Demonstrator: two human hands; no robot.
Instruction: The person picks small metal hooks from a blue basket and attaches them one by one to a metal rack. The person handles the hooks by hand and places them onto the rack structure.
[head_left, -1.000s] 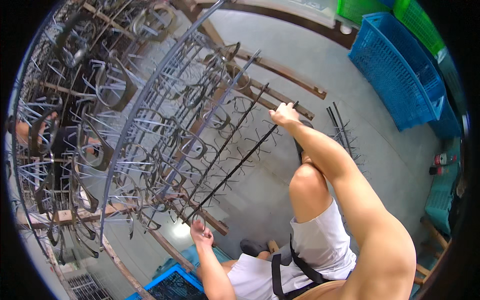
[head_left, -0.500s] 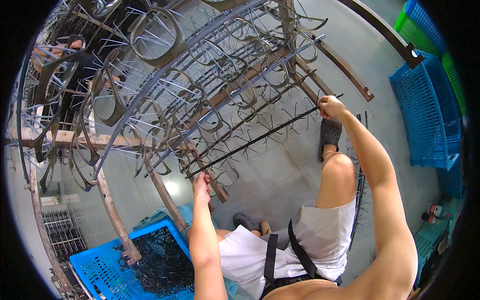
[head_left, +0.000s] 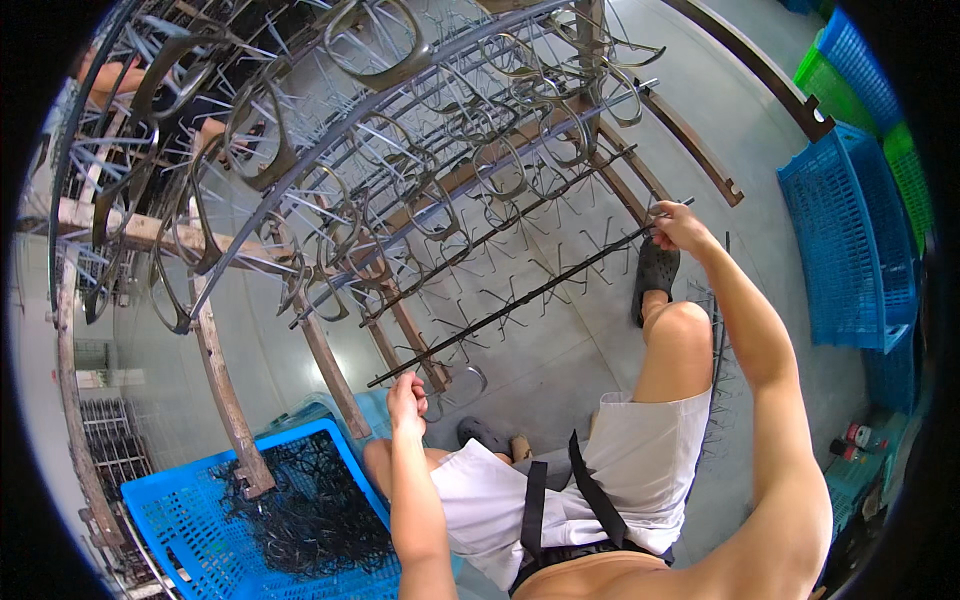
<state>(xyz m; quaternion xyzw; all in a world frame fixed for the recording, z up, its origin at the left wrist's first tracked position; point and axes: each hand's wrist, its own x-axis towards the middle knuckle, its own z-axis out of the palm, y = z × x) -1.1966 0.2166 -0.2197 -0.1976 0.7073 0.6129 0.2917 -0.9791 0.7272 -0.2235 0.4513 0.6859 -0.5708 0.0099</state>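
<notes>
A long dark rod with thin wire hooks along both sides (head_left: pixel 545 288) slants across the space in front of me. Near its far right end, my right hand (head_left: pixel 678 228) is closed around it. My left hand (head_left: pixel 407 402) is closed at the near left end, fingertips against the rod; the exact grip is partly hidden. Beside the left hand hangs a thin, pale loop shaped like an eyeglass rim (head_left: pixel 470 385); whether it hangs from the rod or the hand I cannot tell. Beyond, a rack holds similar hooked rods carrying dark eyeglass-like frames (head_left: pixel 375 55).
Brown rack bars (head_left: pixel 228 410) jut toward me on the left. Below them stands a blue basket (head_left: pixel 175 500) with thin black pieces in it. Blue crates (head_left: pixel 835 240) stand at right. Another person's hand (head_left: pixel 115 85) shows behind the rack. More hooked rods lie beside my right leg.
The rod and both hands have shifted slightly toward me, the left end more than the right. The pale loop has come nearer too. My view has turned a little.
</notes>
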